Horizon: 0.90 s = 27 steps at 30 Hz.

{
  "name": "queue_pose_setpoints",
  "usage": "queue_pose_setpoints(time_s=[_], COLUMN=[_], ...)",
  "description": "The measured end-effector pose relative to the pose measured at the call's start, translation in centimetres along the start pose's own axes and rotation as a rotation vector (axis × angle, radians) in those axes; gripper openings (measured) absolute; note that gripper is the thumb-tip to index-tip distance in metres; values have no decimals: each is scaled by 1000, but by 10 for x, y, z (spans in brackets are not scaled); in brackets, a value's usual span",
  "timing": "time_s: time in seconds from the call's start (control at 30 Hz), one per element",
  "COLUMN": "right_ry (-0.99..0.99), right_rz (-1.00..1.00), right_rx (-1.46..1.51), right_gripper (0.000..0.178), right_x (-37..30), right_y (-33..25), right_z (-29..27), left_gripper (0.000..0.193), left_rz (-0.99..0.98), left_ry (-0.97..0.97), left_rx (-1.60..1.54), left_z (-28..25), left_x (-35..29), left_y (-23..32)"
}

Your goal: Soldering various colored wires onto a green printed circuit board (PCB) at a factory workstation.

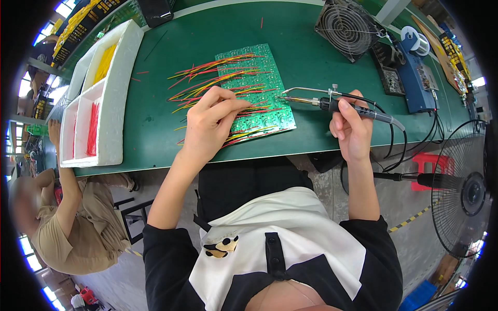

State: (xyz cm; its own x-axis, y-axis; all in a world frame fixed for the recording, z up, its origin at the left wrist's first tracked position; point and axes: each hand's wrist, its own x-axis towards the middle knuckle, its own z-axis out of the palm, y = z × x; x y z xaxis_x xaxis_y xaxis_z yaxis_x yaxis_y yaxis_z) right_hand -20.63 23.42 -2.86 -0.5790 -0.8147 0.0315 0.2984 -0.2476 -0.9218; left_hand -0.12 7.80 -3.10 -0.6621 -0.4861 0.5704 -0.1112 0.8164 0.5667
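Observation:
A green circuit board panel [275, 70] lies on the workbench in front of me, with rows of red, yellow and black wires [207, 88] across it, their loose ends reaching out to the left. My left hand [207, 124] is over the panel's left side, thumb and forefinger pinched on a thin wire, whose colour the fingers mostly hide. In my right hand [354, 129] is a soldering iron [383, 117], gripped like a pen, with a metal solder feed tube [306, 89] fixed along it. The iron's tip points left, at or just above the board's right part.
A white foam box [115, 116] with yellow and red wires stands at left. A square metal fan [346, 28], a blue soldering station [415, 78] and a solder spool [415, 40] stand at the back right. Cables hang beside a floor fan [469, 192]. Another person [78, 228] sits at left.

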Motion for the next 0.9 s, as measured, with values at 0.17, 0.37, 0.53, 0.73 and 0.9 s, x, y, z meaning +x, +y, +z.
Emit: queue_pose_setpoints(time_s=[0.17,0.37,0.53,0.73,0.9], right_ry=[12,46,45,56,18], right_rz=[4,-29,-32,-32,-16], right_rx=[-30,-53,-55,-52,-8], right_gripper=[13,12,12,12,13], right_x=[0,0,0,-1,0], right_y=[1,2,2,2,2], right_z=[2,5,4,5,2], left_gripper=[14,14,13,12,16], left_rz=[-14,-14,-39,-44,-60], left_ry=[-42,-16,-5,-22,-41], left_rx=[-22,-18,-23,-22,-11], left_z=[1,2,1,1,1], left_x=[0,1,1,2,2], left_y=[-2,-3,-1,-2,-2])
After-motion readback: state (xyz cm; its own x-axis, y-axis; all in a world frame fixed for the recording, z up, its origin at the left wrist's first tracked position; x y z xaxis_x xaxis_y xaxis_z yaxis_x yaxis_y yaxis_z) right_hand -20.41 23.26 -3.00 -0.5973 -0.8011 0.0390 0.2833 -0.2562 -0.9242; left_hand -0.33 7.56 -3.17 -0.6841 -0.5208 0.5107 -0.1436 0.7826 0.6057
